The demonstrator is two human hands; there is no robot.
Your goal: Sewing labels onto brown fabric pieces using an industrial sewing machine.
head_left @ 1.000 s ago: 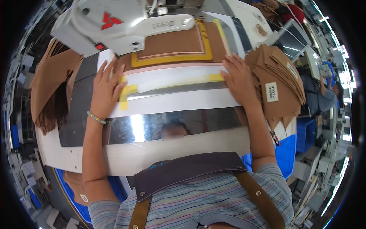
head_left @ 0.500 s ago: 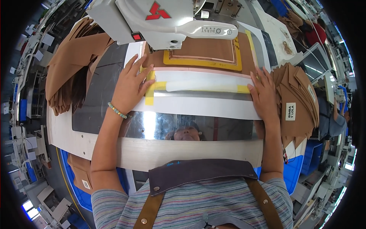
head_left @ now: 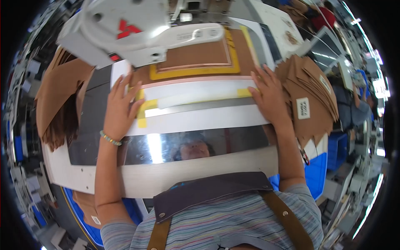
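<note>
My left hand [head_left: 121, 104] lies with fingers spread on the left edge of a white sheet [head_left: 208, 118] marked with yellow tape. On the sheet's right side rests my right hand [head_left: 268, 93], its fingers stretched out flat. Between the hands, a brown fabric panel [head_left: 137, 77] lies on the sheet, its near edge along a pinkish strip [head_left: 196, 80]. A yellow frame [head_left: 196, 73] sits on top of the panel. Over its far left part stands a white sewing machine head [head_left: 125, 41], which hides some of the panel.
Brown fabric pieces are heaped at the left [head_left: 62, 96]; a fanned stack of labelled brown pieces [head_left: 308, 91] lies at the right. A shiny metal plate [head_left: 233, 143] borders the near table edge [head_left: 200, 175]. Blue bins [head_left: 316, 175] stand below. Other people are beyond, at the right.
The whole view has shifted and tilted, with the machine and table now further left. Both hands keep their places on the white sheet, fingers still spread.
</note>
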